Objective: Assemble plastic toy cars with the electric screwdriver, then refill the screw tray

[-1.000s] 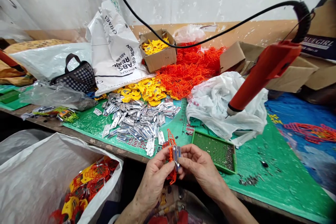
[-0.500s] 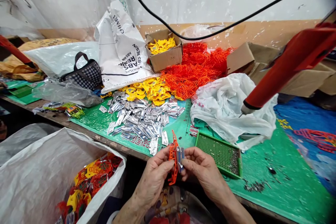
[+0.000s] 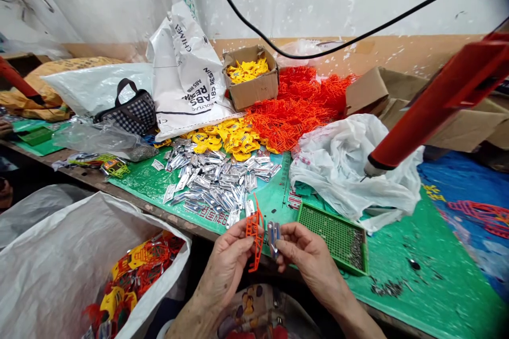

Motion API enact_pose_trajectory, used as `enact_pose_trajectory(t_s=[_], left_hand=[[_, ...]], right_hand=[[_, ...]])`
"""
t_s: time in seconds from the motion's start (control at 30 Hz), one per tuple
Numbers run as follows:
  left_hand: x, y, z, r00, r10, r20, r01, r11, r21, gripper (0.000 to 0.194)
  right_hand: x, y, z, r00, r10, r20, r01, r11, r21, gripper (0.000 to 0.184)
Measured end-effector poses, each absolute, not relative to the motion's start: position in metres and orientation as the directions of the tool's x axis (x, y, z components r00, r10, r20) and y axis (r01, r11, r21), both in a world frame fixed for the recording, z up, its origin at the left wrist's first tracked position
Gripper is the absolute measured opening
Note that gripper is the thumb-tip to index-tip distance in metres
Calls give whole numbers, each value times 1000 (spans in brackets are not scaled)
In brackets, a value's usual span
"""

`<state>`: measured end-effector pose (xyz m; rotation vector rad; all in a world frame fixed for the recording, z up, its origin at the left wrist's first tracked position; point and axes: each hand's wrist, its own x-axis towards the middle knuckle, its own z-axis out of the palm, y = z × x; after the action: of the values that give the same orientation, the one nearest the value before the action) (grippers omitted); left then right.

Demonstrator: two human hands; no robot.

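The left hand (image 3: 228, 257) pinched a slim orange plastic lattice piece (image 3: 253, 238) between thumb and fingers, holding it nearly upright. Facing it, the right hand (image 3: 308, 251) gripped a shiny silver metal piece (image 3: 273, 241), thumb laid across the near side and fingers curled behind. The two pieces stood just beside each other, a narrow gap between them. Both forearms slanted inward from below, bringing the hands together over the front edge of the green-covered tabletop (image 3: 441, 291).

Near the right hand sat a green perforated plastic tray (image 3: 318, 222), small metal bits gathered at its right end. Beyond the hands spread a pile of flat silver metal pieces (image 3: 214, 180), then curved yellow plastic parts (image 3: 230, 137) and a tangled heap of orange lattice pieces (image 3: 294, 111). A red cylindrical power tool (image 3: 429, 103) hung at right, above a crumpled white plastic bag (image 3: 338, 153). At lower left, an open white sack (image 3: 119, 209) held orange and yellow parts.
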<state>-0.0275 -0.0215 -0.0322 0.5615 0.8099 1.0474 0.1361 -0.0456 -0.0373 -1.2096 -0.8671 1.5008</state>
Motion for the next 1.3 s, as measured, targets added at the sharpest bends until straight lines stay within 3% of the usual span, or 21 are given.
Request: enact_pose_trajectory(t_s=[0.1, 0.2, 0.33, 0.47, 0.6, 0.73, 0.87, 1.1, 1.3], left_hand=[[-36, -16, -30, 175, 934, -312, -547, 356, 757, 29], [-48, -11, -25, 80, 943, -324, -570, 310, 761, 31], [-64, -7, -22, -27, 943, -331, -591, 252, 766, 34], [-74, -6, -24, -58, 941, -333, -600, 234, 765, 35], [-77, -4, -25, -53, 937, -345, -615, 241, 751, 36], [-76, -2, -25, -22, 932, -362, -622, 270, 735, 36], [-73, -2, -27, 28, 936, -350, -617, 292, 731, 31], [-71, -6, -30, 45, 922, -385, -579, 338, 742, 29], [-73, -5, -30, 64, 918, -392, -592, 351, 726, 29]], right_hand=[[144, -44, -40, 35, 985, -171, -2, -171, -985, 28], [153, -39, -40, 4, 998, -66, 341, -63, -938, 23], [156, -27, -33, -107, 993, -56, 723, 39, -689, 22], [148, -13, -22, -160, 972, -170, 907, 77, -414, 24], [143, -3, -12, -159, 945, -285, 977, 108, -185, 25], [148, 16, -8, -135, 956, -261, 989, 114, -97, 21], [151, 55, -13, -146, 977, -156, 987, 134, -88, 29], [128, 112, -32, -334, 936, -114, 941, 324, -98, 36], [127, 131, -39, -422, 901, -98, 885, 387, -258, 26]])
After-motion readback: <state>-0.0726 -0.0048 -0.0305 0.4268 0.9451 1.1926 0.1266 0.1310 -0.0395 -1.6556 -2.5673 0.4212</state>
